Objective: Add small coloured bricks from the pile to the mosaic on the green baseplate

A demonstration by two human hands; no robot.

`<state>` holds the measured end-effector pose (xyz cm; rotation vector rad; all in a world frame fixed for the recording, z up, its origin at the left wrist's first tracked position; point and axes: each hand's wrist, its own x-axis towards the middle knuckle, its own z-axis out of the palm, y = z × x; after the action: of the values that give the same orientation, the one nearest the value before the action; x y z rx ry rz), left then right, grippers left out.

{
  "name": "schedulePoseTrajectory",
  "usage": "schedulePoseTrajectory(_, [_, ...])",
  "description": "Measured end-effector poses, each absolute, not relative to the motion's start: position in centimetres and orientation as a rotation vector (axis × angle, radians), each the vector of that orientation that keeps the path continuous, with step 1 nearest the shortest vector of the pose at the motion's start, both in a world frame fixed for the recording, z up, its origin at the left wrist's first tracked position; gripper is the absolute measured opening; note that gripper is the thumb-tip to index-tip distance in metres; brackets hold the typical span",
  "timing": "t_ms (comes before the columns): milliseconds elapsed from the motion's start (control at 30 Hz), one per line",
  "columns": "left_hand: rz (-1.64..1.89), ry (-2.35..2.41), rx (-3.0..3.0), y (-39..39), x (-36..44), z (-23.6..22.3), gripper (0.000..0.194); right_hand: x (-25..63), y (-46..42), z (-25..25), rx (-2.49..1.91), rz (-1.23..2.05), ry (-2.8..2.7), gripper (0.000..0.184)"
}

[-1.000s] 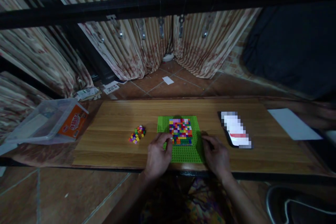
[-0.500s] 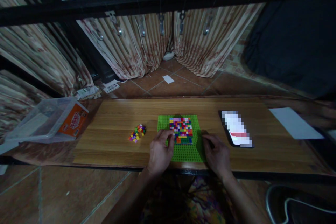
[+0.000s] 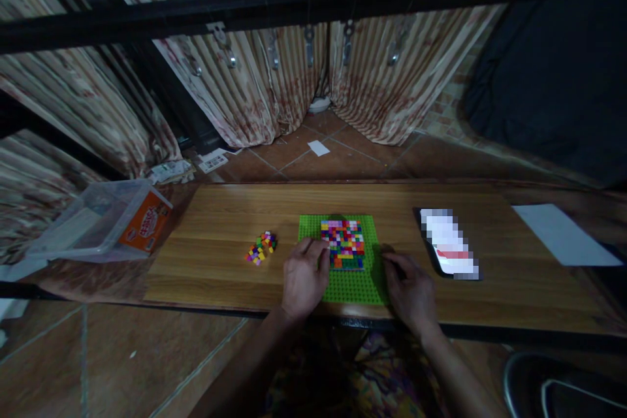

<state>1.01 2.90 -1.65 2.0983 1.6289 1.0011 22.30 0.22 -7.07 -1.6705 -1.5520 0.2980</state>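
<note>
A green studded baseplate point(image 3: 350, 290) lies on the wooden table, bearing a square patch of small multicoloured bricks point(image 3: 345, 245). My left hand point(image 3: 306, 277) rests over the plate's left side, its thumb and fingers closed together at the patch's left edge. Whatever may be between those fingertips is too small to make out. At the plate's right edge is my right hand point(image 3: 410, 290), its fingers curled in towards the thumb; their tips are dark and partly hidden. Left of the plate, a small heap of loose coloured bricks point(image 3: 261, 248) sits on the table.
To the right a phone point(image 3: 448, 245) with a lit, blurred screen lies on the table point(image 3: 220, 209). A white sheet point(image 3: 565, 234) is at the far right. Beyond the table's left end stands a clear plastic bin point(image 3: 93, 222) with an orange label. Striped curtains hang behind.
The whole view has shifted slightly, so things appear a little further right. Both hands keep nearly the same place against the baseplate, and the bricks look unchanged.
</note>
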Motion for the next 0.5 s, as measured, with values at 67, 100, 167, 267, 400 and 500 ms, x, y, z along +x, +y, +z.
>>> schedulePoseTrajectory(67, [0.956,1.663,2.147,3.0,1.0,-1.4,0.014,22.3,0.2,-7.0,-1.667,0.305,-1.553,0.024])
schedulePoseTrajectory(100, [0.924,1.679,2.175,3.1,1.1,-1.2,0.014,22.3,0.2,-7.0,-1.666,0.306,-1.555,0.024])
schedulePoseTrajectory(167, [0.845,1.702,2.24,3.3,1.1,-0.7,0.015,22.3,0.2,-6.9,-1.665,0.3,-1.558,0.024])
schedulePoseTrajectory(267, [0.71,1.725,2.35,3.7,1.3,0.1,0.014,22.3,0.3,-6.9,-1.662,0.288,-1.567,0.025])
schedulePoseTrajectory(400, [0.556,1.736,2.471,4.0,1.6,0.9,0.012,22.4,0.2,-7.1,-1.657,0.287,-1.568,0.025])
schedulePoseTrajectory(500, [0.496,1.749,2.51,4.0,1.8,1.1,0.012,22.4,0.2,-7.2,-1.666,0.267,-1.584,0.026])
